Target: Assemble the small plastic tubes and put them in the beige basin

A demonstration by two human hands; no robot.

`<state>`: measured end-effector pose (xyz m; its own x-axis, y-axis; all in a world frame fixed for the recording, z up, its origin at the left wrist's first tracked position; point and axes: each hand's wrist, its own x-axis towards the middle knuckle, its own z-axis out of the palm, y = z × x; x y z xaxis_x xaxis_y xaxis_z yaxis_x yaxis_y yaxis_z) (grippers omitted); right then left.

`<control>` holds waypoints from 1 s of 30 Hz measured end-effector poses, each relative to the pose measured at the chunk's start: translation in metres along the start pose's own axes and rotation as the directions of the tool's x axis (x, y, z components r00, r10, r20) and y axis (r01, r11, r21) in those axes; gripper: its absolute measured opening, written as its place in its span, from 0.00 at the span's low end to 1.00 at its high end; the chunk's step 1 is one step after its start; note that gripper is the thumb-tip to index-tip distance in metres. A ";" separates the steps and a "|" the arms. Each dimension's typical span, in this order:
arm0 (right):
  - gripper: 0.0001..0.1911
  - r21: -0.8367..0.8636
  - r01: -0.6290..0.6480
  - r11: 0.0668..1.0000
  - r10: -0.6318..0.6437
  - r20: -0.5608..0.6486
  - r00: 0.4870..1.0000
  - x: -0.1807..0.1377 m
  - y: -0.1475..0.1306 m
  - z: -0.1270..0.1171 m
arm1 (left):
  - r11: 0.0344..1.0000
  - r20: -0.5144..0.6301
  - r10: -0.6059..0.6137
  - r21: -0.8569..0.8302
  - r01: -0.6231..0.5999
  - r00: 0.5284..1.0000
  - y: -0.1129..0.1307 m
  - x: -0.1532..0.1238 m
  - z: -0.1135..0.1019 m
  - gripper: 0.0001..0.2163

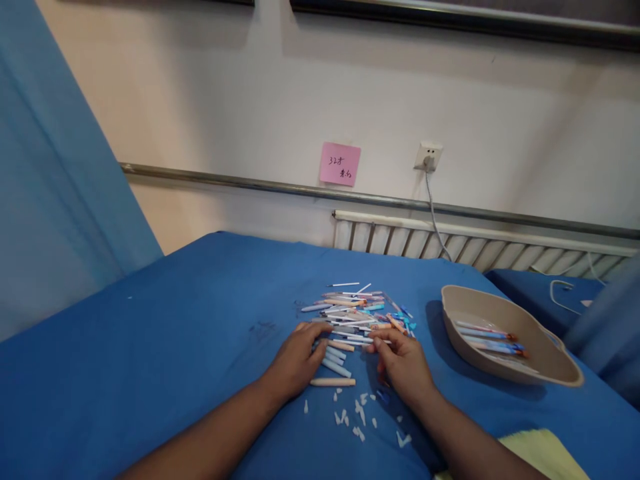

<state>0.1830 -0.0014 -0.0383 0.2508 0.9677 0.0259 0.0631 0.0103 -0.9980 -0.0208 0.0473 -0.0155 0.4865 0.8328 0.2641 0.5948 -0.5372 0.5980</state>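
Observation:
A heap of pen parts, thin refills and coloured barrels, lies on the blue cloth in front of me. My left hand rests palm down at the heap's near left edge, fingers curled onto some barrels. My right hand sits at the heap's near right edge, with thumb and fingers pinched around a thin white refill. A beige barrel lies alone between my wrists. Small white caps are scattered just below it.
A beige oval tray at the right holds a few assembled pens. Blue cloth covers the table. A wall with a pink note, a socket with a cable and a radiator stands behind. A yellow cloth lies at the bottom right.

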 end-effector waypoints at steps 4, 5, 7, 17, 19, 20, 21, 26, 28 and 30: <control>0.22 0.135 -0.035 0.990 0.032 0.027 0.999 0.001 -0.008 -0.002 | 0.992 -0.041 -0.052 -0.120 0.046 0.998 -0.002 0.000 -0.001 0.14; 0.22 0.152 -0.043 0.987 0.037 0.043 0.998 0.001 -0.009 -0.003 | 0.986 -0.035 -0.055 -0.158 0.049 0.998 -0.001 0.000 -0.001 0.14; 0.22 0.185 -0.074 0.980 0.059 0.088 0.994 0.000 -0.012 -0.004 | 0.969 -0.008 -0.063 -0.238 0.059 0.998 0.001 0.001 -0.002 0.14; 0.21 0.279 -0.088 0.956 0.045 0.156 0.987 -0.004 -0.010 -0.003 | 0.949 0.088 -0.094 -0.292 0.116 0.992 0.016 -0.004 -0.010 0.10; 0.21 0.278 -0.079 0.957 0.038 0.152 0.988 -0.005 -0.010 -0.004 | 0.948 0.091 -0.089 -0.297 0.112 0.992 0.016 -0.005 -0.011 0.11; 0.21 0.278 -0.080 0.957 0.039 0.151 0.988 -0.005 -0.010 -0.004 | 0.946 0.092 -0.091 -0.303 0.115 0.992 0.016 -0.005 -0.011 0.11; 0.22 0.280 -0.082 0.957 0.040 0.151 0.988 -0.006 -0.010 -0.005 | 0.944 0.093 -0.094 -0.309 0.118 0.991 0.016 -0.005 -0.011 0.12; 0.21 0.277 -0.067 0.959 0.021 0.166 0.986 -0.005 -0.008 -0.005 | 0.929 0.105 -0.081 -0.352 0.113 0.991 0.015 -0.005 -0.012 0.13; 0.20 0.259 -0.041 0.965 0.000 0.158 0.987 -0.005 -0.007 -0.005 | 0.930 0.110 -0.076 -0.352 0.110 0.991 0.016 -0.006 -0.012 0.12; 0.19 0.242 -0.018 0.970 -0.019 0.151 0.988 -0.006 -0.007 -0.004 | 0.935 0.102 -0.081 -0.337 0.111 0.991 0.017 -0.006 -0.011 0.12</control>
<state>0.1848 -0.0085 -0.0317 0.1005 0.9943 0.0357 -0.1773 0.0532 -0.9827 -0.0207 0.0343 0.0016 0.4994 0.8556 0.1360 0.3949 -0.3645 0.8433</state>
